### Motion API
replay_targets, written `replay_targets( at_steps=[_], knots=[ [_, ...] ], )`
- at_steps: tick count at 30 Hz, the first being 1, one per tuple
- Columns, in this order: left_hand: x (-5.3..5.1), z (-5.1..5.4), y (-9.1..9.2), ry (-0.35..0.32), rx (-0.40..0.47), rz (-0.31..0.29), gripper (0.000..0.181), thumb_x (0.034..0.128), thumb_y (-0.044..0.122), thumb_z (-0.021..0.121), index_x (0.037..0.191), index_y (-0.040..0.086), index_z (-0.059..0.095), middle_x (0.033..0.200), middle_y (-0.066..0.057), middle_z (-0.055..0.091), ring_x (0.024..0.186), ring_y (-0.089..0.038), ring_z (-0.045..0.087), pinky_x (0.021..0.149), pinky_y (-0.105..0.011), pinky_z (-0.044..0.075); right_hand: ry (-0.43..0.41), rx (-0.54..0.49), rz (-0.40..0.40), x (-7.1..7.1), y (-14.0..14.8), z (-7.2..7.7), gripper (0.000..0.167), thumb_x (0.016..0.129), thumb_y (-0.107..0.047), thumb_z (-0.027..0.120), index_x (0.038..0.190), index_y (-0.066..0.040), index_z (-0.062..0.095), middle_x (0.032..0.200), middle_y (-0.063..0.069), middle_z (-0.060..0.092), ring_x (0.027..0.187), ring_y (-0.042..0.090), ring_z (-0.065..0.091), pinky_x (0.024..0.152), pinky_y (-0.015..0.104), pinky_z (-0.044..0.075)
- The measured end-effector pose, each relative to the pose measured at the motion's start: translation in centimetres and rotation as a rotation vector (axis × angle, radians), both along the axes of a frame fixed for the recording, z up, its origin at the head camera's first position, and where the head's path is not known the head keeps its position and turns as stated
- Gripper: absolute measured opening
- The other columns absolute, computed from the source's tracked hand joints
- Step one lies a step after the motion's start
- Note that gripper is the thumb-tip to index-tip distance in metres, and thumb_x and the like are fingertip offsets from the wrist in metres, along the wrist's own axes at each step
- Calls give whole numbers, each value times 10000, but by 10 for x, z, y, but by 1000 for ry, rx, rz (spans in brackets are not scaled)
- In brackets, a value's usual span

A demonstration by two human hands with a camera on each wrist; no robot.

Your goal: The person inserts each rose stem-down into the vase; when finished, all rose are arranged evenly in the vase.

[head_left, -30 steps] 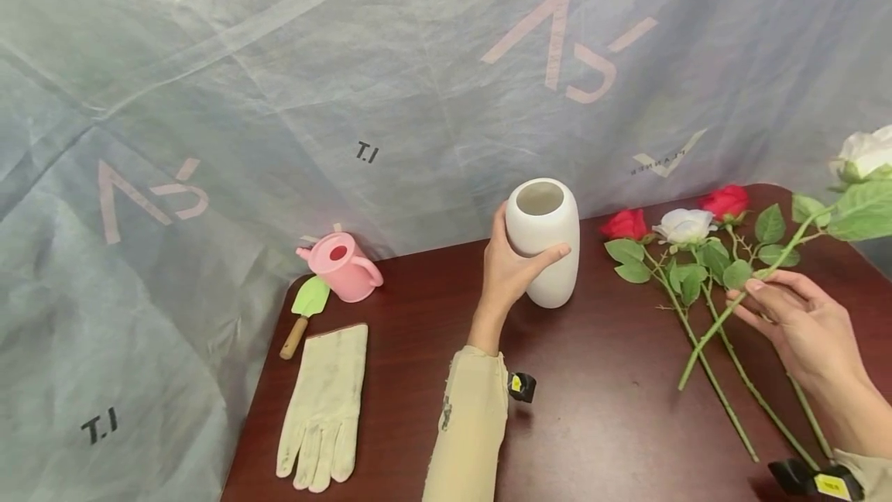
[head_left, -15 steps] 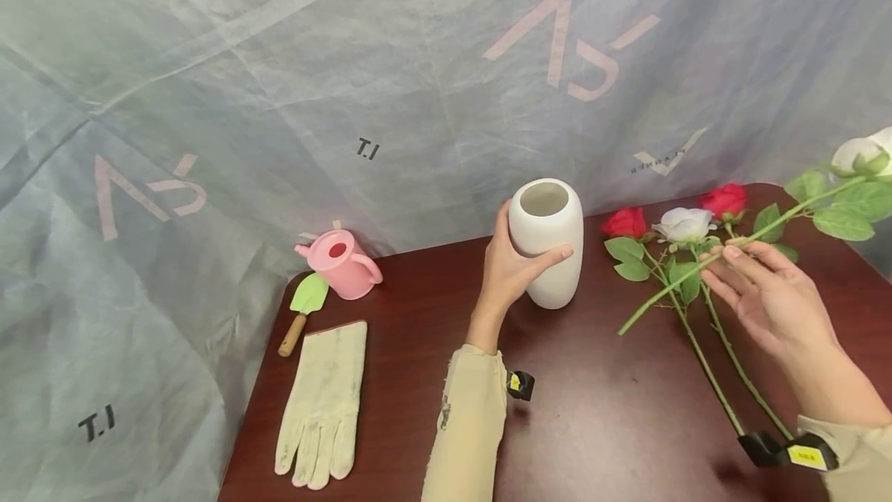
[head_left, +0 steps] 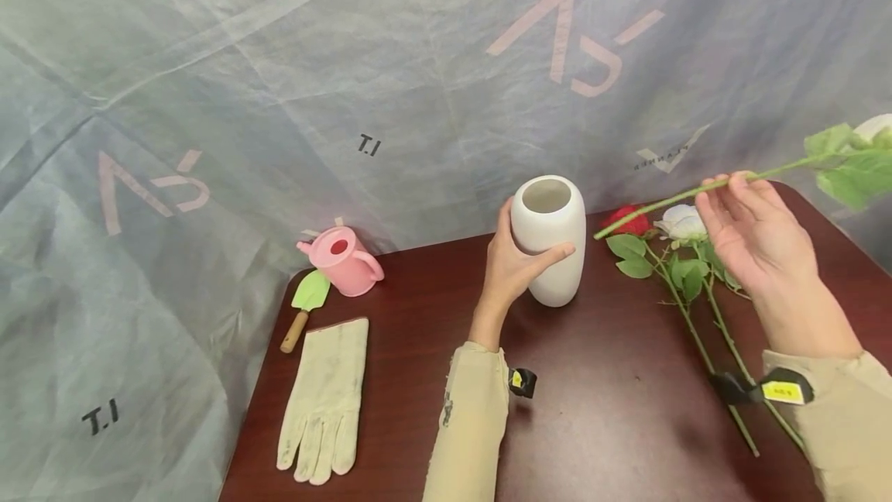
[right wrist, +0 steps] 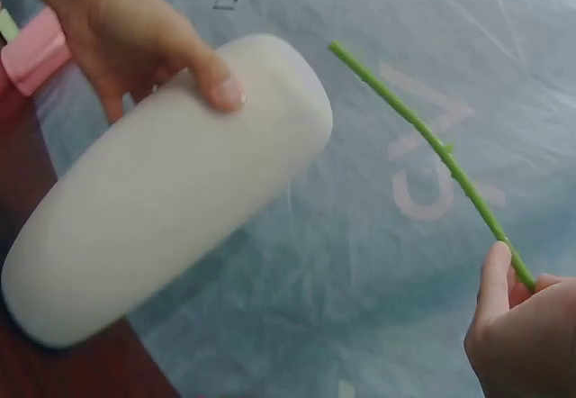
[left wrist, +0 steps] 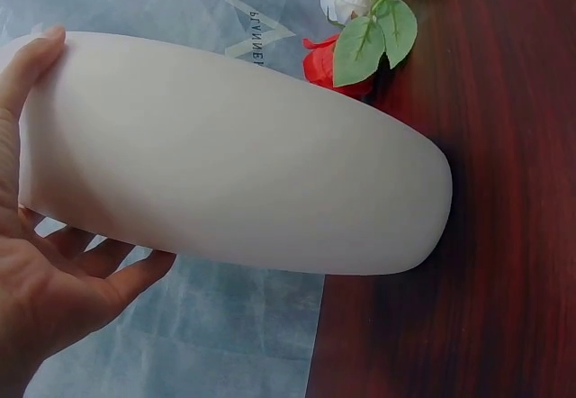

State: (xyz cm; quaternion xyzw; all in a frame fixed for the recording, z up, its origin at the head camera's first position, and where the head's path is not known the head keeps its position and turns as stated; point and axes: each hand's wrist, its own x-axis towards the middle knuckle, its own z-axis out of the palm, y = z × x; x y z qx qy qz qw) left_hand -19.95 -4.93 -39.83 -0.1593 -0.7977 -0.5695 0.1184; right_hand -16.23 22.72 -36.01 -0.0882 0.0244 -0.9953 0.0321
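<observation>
Grey printed sheeting (head_left: 279, 115) backs the frame. Lower left, 1 glove (head_left: 324, 401) lies on the glossy dark-red table (head_left: 411, 362); at centre, the left hand (head_left: 512, 269) grips the white vase (head_left: 548, 232) standing there; at right, the right hand (head_left: 766, 242) pinches 1 rose stem (head_left: 662, 208) above the table.

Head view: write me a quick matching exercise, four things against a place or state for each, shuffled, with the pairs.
Things:
1. vase
2. watering can
3. glove
4. raised stem

Places or states:
A. flat on the table, fingers toward the person
B. pinched by the right hand
C. gripped by the left hand, mouth up
D. pink, beside the trowel

Pairs: 1-C, 2-D, 3-A, 4-B.
</observation>
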Motion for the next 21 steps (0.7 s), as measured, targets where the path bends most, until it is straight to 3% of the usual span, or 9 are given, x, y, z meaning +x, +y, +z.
replay_targets(
  at_steps=[6,8,11,13,15,21],
  knots=[
    [17,24,1,-7,23,-20,865,666,227,840,1390,194,368,1149,37,573,988,-112,563,786,-293,469,-79,-24,-49,-12,-21,12,172,925,85,457,756,77,488,857,230,557,857,364,575,846,401,474],
    [22,33,2,-8,29,-26,845,675,204,829,1383,167,370,1146,33,573,978,-110,566,776,-277,470,-98,6,-100,-15,-27,16,137,911,92,481,776,68,494,875,213,542,866,348,572,861,388,467],
    [24,37,3,-17,26,-23,833,682,195,824,1381,173,371,1142,37,570,967,-106,565,772,-277,472,-140,113,-226,-16,-34,23,67,890,98,521,836,61,509,885,191,545,867,322,589,869,377,473],
    [23,35,4,-18,29,-20,830,676,195,827,1374,185,378,1137,40,572,958,-102,566,768,-288,477,-172,190,-309,-15,-39,28,67,875,102,550,866,52,508,880,177,554,851,308,610,856,381,484],
    [16,26,4,-17,20,-13,848,667,242,838,1376,249,371,1137,69,566,959,-84,561,768,-289,477,-193,250,-378,-15,-44,31,91,860,110,573,882,49,510,856,174,568,814,303,629,816,392,504],
    [-1,1,2,-10,10,1,895,631,385,844,1360,414,326,1150,123,552,980,-61,555,773,-316,482,-184,228,-429,-21,-57,35,106,849,139,570,892,59,517,822,195,584,798,317,637,770,395,522]
  ],
)
